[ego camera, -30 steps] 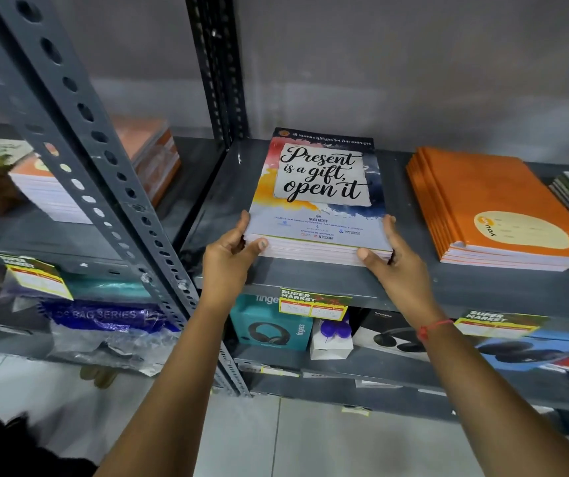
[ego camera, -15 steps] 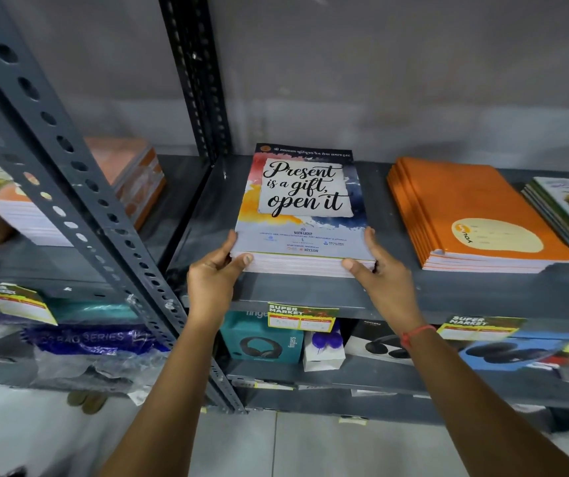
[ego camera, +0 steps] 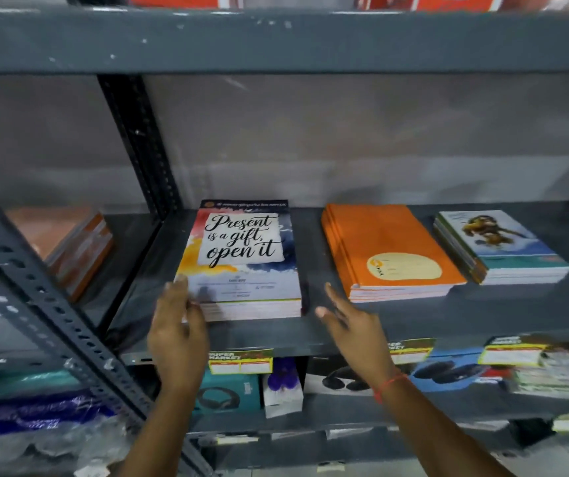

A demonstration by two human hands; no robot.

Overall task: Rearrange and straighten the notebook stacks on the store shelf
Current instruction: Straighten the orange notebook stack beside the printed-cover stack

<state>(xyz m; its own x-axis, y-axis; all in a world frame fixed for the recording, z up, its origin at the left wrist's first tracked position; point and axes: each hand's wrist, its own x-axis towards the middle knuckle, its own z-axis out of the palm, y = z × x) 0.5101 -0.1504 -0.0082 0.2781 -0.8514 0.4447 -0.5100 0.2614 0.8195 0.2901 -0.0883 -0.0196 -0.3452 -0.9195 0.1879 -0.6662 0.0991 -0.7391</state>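
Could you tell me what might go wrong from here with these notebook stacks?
1. The left hand sits at the near left corner of the "Present is a gift" stack; a nudge could skew it.
2. The right hand hangs open between that stack and the orange stack, and a sweep could knock the fanned orange stack further askew.

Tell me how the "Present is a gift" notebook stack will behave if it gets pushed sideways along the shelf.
The "Present is a gift" stack is many thin notebooks, so it is probably heavy and would slide grudgingly on the grey shelf. The covers look glossy, so upper books may shear off the lower ones. It lies flat, so tipping seems unlikely.
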